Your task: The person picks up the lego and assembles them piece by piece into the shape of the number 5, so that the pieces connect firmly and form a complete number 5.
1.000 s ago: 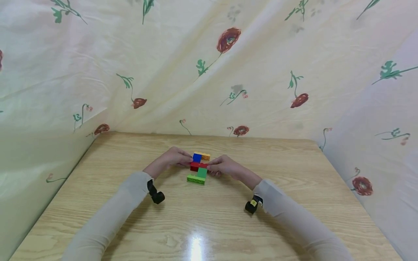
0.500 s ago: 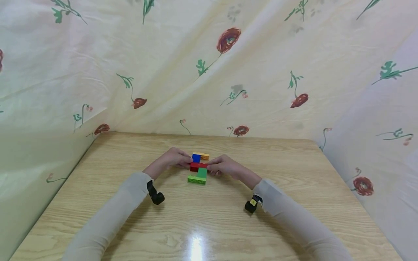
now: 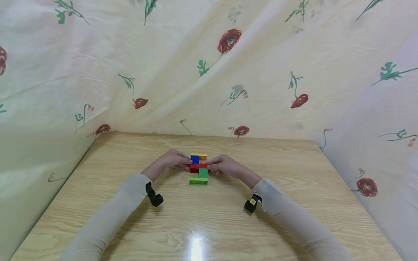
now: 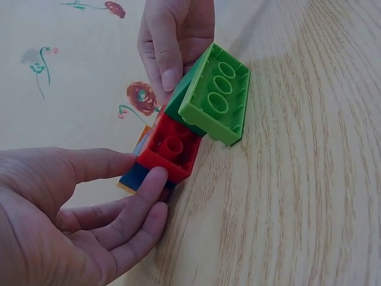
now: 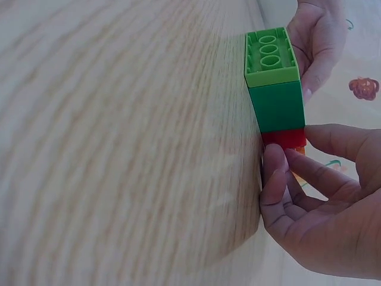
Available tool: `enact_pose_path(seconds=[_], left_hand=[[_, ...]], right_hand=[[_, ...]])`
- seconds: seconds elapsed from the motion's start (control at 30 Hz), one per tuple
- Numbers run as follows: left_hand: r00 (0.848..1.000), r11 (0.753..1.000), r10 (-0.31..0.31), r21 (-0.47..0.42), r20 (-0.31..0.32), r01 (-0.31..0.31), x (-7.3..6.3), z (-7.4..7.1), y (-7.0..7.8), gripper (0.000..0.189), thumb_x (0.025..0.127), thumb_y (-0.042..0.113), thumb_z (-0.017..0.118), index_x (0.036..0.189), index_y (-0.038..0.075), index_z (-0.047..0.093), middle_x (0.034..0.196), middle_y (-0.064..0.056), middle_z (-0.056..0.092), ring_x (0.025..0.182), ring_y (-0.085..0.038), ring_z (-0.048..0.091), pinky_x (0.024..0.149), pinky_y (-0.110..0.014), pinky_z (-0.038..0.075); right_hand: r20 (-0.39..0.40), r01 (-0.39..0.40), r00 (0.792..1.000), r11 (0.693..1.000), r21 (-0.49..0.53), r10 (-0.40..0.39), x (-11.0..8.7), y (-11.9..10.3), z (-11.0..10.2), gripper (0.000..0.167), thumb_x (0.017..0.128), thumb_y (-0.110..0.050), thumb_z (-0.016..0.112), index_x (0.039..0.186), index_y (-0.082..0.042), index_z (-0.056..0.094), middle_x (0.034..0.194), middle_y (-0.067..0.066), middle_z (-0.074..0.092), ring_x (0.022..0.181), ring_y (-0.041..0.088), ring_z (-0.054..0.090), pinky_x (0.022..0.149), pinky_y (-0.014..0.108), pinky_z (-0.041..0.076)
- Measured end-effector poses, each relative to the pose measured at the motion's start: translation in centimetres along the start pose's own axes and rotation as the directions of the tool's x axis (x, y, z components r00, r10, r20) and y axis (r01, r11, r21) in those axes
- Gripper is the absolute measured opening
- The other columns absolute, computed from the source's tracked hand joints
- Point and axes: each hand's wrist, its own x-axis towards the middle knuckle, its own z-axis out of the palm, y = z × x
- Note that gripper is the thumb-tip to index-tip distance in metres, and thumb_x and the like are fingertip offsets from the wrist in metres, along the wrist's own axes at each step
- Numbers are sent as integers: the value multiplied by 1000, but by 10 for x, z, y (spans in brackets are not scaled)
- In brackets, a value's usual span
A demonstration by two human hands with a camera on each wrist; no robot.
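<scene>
Joined toy building bricks form a stepped shape on the table. In the head view, an orange brick (image 3: 203, 156) is at the far end, followed by a blue brick (image 3: 195, 158), a red brick (image 3: 197, 167), a dark green brick (image 3: 203, 173) and a light green brick (image 3: 198, 181) nearest me. My left hand (image 3: 174, 159) pinches the red brick's left end. The opposite end of the red brick (image 5: 284, 139) is pinched by my right hand (image 3: 224, 166). Hollow undersides with round tubes show on the light green brick (image 4: 217, 89) and red brick (image 4: 172, 146) in the left wrist view.
The wood-grain table (image 3: 202, 214) spreads around the bricks, with a glare spot near its front. A flowered cloth (image 3: 169, 72) hangs behind and along both sides. Each wrist carries a small black camera, on the left (image 3: 157, 200) and on the right (image 3: 250, 206).
The joined bricks have turned slightly anticlockwise as seen from above: the orange end has shifted left and the light green end right. Both hands keep hold of the red brick.
</scene>
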Motion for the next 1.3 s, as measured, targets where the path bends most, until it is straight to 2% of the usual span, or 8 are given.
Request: enact_pose_path(seconds=[0.4,0.63,1.0,1.3], left_hand=[[1000,1000,-8,-12,5,8,0,1,-1,34,97,14,69,125,-6,68,113,-20,75,81,-13,76,88,-37,60],[1000,1000,-1,-16,1,1,-2,0,1,34,97,14,69,124,-6,69,108,-20,77,82,-15,77,89,-38,60],[1000,1000,-13,-20,5,13,-3,1,0,37,98,15,68,128,-7,66,114,-23,74,83,-15,77,91,-38,59],[1000,1000,-19,-16,1,19,-4,2,-1,36,98,15,68,127,-6,67,114,-22,75,83,-15,77,90,-38,59]], right_hand=[[-19,-5,1000,1000,-12,5,2,-1,-1,32,104,-17,58,130,-2,69,103,6,72,83,15,60,71,25,47],[-25,-8,1000,1000,-19,7,3,-2,-1,32,104,-17,58,130,-2,69,104,8,72,83,15,60,71,26,47],[-33,-25,999,1000,-9,24,0,-2,1,32,104,-18,58,130,-2,69,108,10,74,86,15,63,73,26,48],[-36,-29,999,1000,-8,28,1,-1,2,31,104,-18,58,129,-2,70,105,9,74,85,14,63,72,25,48]])
